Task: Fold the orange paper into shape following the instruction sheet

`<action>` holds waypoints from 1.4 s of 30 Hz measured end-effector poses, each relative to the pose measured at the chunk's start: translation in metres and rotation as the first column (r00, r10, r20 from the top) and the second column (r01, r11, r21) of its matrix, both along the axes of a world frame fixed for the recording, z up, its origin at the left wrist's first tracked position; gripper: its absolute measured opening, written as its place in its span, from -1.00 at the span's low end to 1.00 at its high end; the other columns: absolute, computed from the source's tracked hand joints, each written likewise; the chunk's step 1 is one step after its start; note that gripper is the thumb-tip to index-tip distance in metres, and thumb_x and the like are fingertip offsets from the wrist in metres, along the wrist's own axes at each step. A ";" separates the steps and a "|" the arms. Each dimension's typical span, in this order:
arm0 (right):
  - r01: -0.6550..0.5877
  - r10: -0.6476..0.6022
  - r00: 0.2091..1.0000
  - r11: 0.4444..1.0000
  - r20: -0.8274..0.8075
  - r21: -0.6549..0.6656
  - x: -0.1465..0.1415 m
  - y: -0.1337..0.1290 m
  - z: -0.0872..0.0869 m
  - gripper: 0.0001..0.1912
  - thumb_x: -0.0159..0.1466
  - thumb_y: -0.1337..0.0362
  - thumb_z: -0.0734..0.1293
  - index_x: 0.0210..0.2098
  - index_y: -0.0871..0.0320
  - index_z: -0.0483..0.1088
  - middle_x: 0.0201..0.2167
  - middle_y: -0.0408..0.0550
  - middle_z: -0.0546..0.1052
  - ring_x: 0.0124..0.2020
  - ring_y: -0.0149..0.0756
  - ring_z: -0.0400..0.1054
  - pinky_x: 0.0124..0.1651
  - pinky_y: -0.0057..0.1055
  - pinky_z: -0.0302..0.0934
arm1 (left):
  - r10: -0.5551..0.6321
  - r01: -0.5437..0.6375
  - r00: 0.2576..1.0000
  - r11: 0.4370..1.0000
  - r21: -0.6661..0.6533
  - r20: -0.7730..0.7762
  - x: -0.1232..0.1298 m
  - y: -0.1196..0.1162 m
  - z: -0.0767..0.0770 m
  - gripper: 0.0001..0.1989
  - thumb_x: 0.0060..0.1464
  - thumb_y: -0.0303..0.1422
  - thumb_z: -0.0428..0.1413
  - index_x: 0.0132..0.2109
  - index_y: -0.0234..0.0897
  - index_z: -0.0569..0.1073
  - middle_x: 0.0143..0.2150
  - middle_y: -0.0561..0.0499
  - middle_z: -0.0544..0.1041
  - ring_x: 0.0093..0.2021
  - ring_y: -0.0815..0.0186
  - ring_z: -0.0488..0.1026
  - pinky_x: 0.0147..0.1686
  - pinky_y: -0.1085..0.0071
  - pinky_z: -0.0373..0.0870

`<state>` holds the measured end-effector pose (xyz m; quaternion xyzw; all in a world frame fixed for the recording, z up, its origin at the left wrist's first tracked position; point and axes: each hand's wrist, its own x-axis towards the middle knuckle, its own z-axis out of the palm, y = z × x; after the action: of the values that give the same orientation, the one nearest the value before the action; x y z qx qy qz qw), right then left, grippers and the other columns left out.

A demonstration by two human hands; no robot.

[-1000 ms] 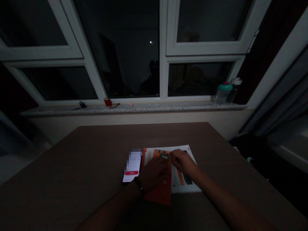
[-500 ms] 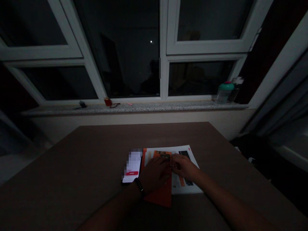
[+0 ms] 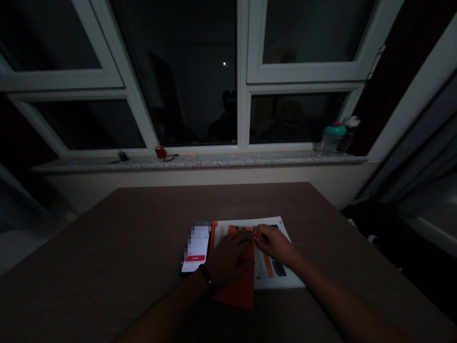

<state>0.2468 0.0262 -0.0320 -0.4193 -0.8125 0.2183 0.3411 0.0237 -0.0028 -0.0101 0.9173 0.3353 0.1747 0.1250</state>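
Observation:
My left hand (image 3: 230,257) lies with fingers stretched out over an orange paper sheet (image 3: 235,293), pressing it down. This sheet looks folded, with a straight right edge, and rests on a white printed magazine or booklet (image 3: 262,281). At the upper part of that edge, my right hand (image 3: 269,240) is closed in a pinch on the orange sheet. Its fingertips are dim and partly hidden. A dark band circles my left wrist. Just left of the papers lies a phone (image 3: 196,250) with a lit screen, partly blurred out.
The papers and phone lie on a brown wooden table (image 3: 143,228). Beyond it, a speckled stone windowsill (image 3: 221,159) holds a small red jar (image 3: 160,152), a dark small item (image 3: 123,156) and a green-lidded bottle (image 3: 333,138). Dark windows rise behind; curtains hang at both sides.
My right hand has moved slightly upward along the sheet's edge, its fingers more curled. My left hand stays nearly where it was.

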 end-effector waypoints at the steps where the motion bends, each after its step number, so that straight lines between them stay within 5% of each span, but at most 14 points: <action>1: -0.009 0.009 1.000 0.999 -0.019 -0.040 0.000 -0.001 -0.001 -0.88 0.22 0.40 0.31 -0.41 0.12 0.26 -0.50 -0.22 0.35 -0.45 -0.38 0.25 -0.38 -0.50 0.08 | -0.008 0.008 1.000 1.000 0.000 -0.001 0.000 0.000 0.001 -0.50 0.11 -0.29 0.21 0.19 -0.18 0.33 0.24 -0.09 0.32 0.24 0.05 0.21 0.20 0.08 0.16; 8: -0.027 0.006 0.993 0.984 -0.120 -0.175 0.000 -0.006 -0.002 -0.89 0.22 0.33 0.33 -0.40 0.13 0.29 -0.54 -0.25 0.36 -0.50 -0.41 0.24 -0.41 -0.51 0.09 | -0.023 0.023 1.000 1.000 -0.012 -0.006 0.000 -0.001 0.005 -0.58 0.14 -0.29 0.19 0.14 -0.16 0.37 0.19 -0.08 0.36 0.20 0.05 0.25 0.14 0.09 0.21; 18: -0.036 0.001 0.988 0.974 -0.153 -0.224 0.001 -0.008 -0.005 -0.89 0.20 0.31 0.35 -0.41 0.14 0.31 -0.55 -0.26 0.33 -0.51 -0.41 0.20 -0.44 -0.52 0.07 | 0.100 -0.100 0.993 0.995 0.000 -0.062 0.001 -0.005 0.001 -0.39 0.12 -0.18 0.21 0.28 -0.11 0.24 0.34 -0.13 0.17 0.33 -0.06 0.04 0.28 -0.15 -0.07; 25: -0.030 -0.004 0.990 0.969 -0.141 -0.244 0.001 -0.009 -0.004 -0.88 0.19 0.33 0.35 -0.43 0.13 0.29 -0.57 -0.26 0.32 -0.53 -0.41 0.19 -0.45 -0.52 0.06 | 0.109 -0.111 0.991 0.994 -0.010 -0.079 -0.001 -0.005 0.000 -0.36 0.10 -0.15 0.22 0.29 -0.09 0.23 0.36 -0.14 0.15 0.34 -0.09 0.02 0.27 -0.17 -0.04; 42: 0.053 -0.060 0.997 0.990 -0.055 -0.128 -0.002 -0.013 0.001 -0.90 0.20 0.35 0.32 -0.41 0.12 0.29 -0.56 -0.25 0.36 -0.51 -0.41 0.25 -0.43 -0.52 0.07 | 0.131 -0.129 0.990 0.991 0.040 -0.059 0.001 -0.002 -0.006 -0.52 0.23 -0.23 0.13 0.26 -0.08 0.26 0.34 -0.09 0.19 0.32 0.00 0.09 0.26 -0.11 0.03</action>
<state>0.2444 0.0128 -0.0313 -0.4563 -0.7744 0.2717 0.3439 0.0251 -0.0052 -0.0163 0.9005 0.3949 0.1601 0.0864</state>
